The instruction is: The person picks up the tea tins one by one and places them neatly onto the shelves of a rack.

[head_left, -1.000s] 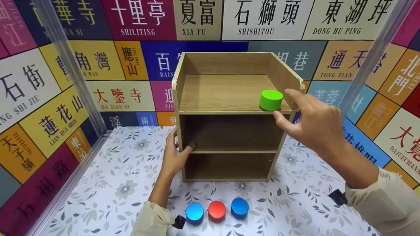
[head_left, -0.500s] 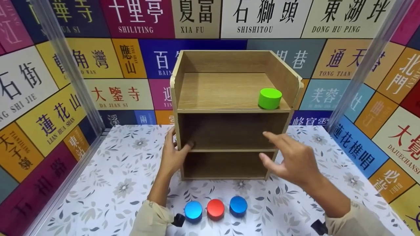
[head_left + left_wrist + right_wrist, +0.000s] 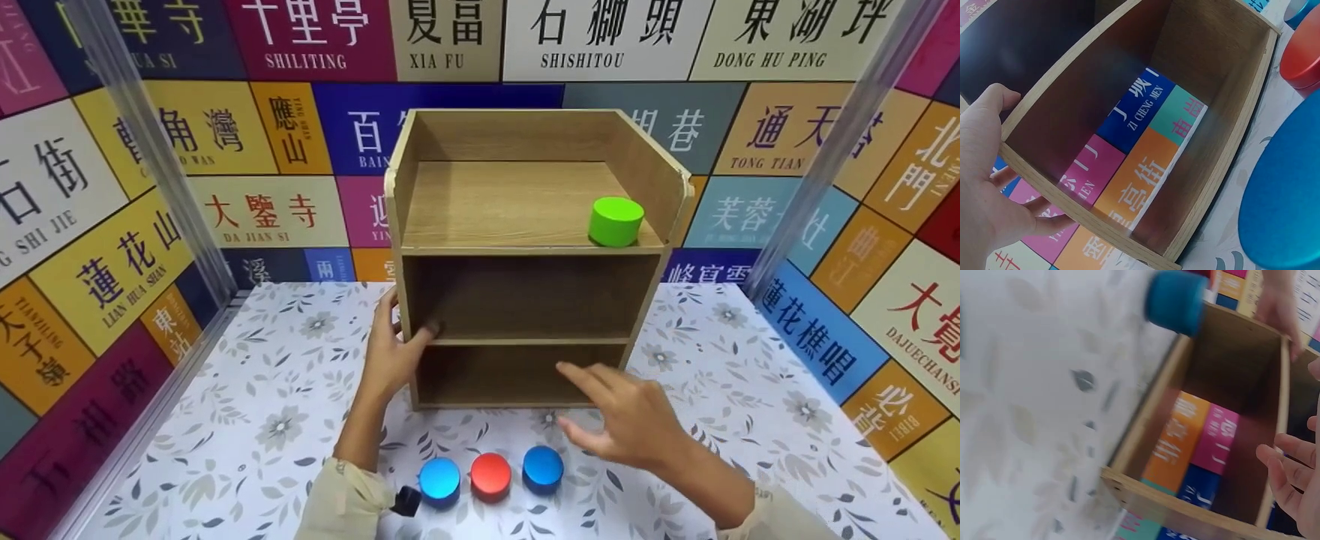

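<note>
A small wooden shelf unit with an open top tray and two compartments stands upright on the table. My left hand grips its left side panel, thumb inside the middle compartment and fingers outside, as the left wrist view also shows. On the top tray, near the right front, sits a green cylinder. In front of the unit stand a blue cylinder, a red cylinder and another blue cylinder in a row. My right hand, holding nothing, hovers with extended fingers just right of and above the right blue one.
The table has a white cloth with grey leaves and flowers. Walls of coloured tiles with printed characters enclose it behind and at both sides. Clear corner posts rise at the back left and right.
My right hand has moved from beside the green cylinder down and left toward the row of cylinders. The green cylinder stays on the top tray, and my left hand keeps its hold.
</note>
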Tool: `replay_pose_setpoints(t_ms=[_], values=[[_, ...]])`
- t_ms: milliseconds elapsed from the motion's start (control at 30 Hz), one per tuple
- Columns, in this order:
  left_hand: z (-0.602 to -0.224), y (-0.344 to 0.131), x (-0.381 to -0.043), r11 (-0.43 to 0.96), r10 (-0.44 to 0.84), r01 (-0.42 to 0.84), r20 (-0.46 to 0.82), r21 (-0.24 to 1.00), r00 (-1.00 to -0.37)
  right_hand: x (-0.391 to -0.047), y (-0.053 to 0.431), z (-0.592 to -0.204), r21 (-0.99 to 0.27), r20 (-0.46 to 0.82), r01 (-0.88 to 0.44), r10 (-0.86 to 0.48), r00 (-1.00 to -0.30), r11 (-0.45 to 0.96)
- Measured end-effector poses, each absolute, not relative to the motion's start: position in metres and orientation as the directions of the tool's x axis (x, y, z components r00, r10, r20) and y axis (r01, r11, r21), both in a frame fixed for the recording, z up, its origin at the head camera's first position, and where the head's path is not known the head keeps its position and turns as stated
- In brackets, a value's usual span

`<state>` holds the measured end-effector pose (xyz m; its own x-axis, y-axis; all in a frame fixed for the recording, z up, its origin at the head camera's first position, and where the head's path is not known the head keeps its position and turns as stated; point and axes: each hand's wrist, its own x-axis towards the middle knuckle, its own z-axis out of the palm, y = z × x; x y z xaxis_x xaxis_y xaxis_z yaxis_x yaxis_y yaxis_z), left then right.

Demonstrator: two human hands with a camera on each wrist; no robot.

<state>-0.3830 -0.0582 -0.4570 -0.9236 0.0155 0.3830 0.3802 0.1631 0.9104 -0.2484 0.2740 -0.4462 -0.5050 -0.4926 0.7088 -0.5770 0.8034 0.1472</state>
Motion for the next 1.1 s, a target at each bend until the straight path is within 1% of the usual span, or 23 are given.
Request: replay_pose_setpoints(t_ms=[167,400,533,633,800,867,1000,1100], values=[[-0.458,-0.06,-0.381,0.185,0.013,0.401,0.405,0.897,-0.914,-0.245,0.266,-0.47,0.164,0.679,-0.607,-0.535,-0.502,0.778],[-0.458,-0.06,-0.381,0.155,0.01,0.392,0.395,0.907,-0.919,-0.241,0.26,-0.491,0.164,0.612,-0.609,-0.564,-0.554,0.776],[-0.455,-0.057,-0.382,0.157,0.014,0.372,0.374,0.915,-0.927,-0.239,0.259,-0.498,0.15,0.566,-0.608,-0.572,-0.593,0.779],[-0.442,-0.055,-0.372,0.164,0.024,0.368,0.37,0.915,-0.929,-0.238,0.257,-0.501,0.149,0.536,-0.605,-0.579,-0.615,0.782],[-0.445,-0.057,-0.375,0.165,0.029,0.399,0.4,0.902,-0.916,-0.238,0.256,-0.506,0.14,0.51,-0.621,-0.594,-0.623,0.771],[-0.455,-0.058,-0.384,0.168,0.024,0.404,0.406,0.899,-0.914,-0.238,0.256,-0.508,0.129,0.491,-0.623,-0.595,-0.636,0.772],[-0.455,-0.058,-0.384,0.183,0.02,0.417,0.421,0.89,-0.907,-0.237,0.255,-0.512,0.119,0.466,-0.616,-0.592,-0.657,0.778],[-0.455,-0.058,-0.385,0.191,0.018,0.426,0.431,0.884,-0.902,-0.237,0.255,-0.516,0.132,0.475,-0.62,-0.599,-0.645,0.773]])
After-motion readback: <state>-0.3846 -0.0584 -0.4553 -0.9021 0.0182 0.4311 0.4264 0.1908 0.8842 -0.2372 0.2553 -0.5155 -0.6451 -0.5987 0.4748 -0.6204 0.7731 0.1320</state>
